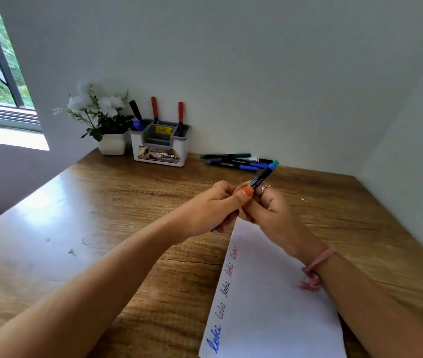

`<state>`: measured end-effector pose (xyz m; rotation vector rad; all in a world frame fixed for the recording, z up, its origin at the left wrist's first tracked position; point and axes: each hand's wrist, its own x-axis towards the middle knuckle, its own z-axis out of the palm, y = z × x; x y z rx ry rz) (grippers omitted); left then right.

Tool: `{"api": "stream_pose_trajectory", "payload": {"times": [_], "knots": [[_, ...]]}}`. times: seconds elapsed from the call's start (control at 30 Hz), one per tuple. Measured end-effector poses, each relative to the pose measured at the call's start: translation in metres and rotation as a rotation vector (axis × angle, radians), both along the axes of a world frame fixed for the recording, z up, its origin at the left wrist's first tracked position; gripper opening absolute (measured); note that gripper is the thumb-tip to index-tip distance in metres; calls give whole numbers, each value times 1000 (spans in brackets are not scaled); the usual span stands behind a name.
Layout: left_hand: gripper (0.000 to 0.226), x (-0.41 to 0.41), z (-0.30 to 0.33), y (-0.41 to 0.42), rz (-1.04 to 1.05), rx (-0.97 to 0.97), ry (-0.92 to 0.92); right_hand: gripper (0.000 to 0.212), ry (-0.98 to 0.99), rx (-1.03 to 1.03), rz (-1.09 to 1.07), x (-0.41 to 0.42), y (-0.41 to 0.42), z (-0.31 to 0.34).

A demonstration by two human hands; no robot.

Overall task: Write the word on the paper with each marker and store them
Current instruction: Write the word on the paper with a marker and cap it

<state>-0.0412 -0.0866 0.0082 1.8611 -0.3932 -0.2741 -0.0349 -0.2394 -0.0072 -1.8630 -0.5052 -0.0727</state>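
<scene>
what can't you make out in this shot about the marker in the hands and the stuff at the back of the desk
- Head view: the marker has its tip end hidden inside the left hand and right hand, so capped or uncapped is unclear.
- Print on the marker barrel: too small.
- Loose markers by the wall: they overlap, so the count is uncertain.
- Organizer labels: blurred.
- Paper: near edge cut off by the frame.

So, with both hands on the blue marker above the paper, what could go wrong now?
1. The left hand and right hand grip the blue marker over the top edge of the paper; if its tip is bare, it might streak the sheet or stain fingers.
2. The right forearm lies across the paper, so a sudden move may shift or crease it.
3. The loose markers lie just behind the hands; a knock could roll them.
</scene>
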Motion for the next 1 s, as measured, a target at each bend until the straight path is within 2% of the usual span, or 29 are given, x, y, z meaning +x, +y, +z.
{"api": "stream_pose_trajectory", "payload": {"times": [0.17,0.33,0.43,0.5,0.57,0.67,0.8,0.9,1.0], "knots": [[13,0,-3,-5,-62,-84,-130,15,-14,25,33,-1,-1,3],[13,4,-4,-4,-61,-102,-240,15,65,167,41,-2,1,0],[25,13,-14,2,-45,31,-265,22,79,311,3,2,-7,6],[41,16,-17,5,-68,62,-264,21,83,374,-23,3,-13,8],[57,18,-18,10,-57,118,-253,16,117,422,-59,6,-19,9],[64,25,-22,19,-40,305,-296,4,159,473,-104,12,-34,10],[62,31,-25,26,-265,675,-367,18,223,382,-43,18,-50,5],[69,30,-25,28,-338,810,-414,16,305,303,107,18,-48,-2],[62,32,-23,32,-362,894,-425,16,299,130,246,15,-39,-8]]}}
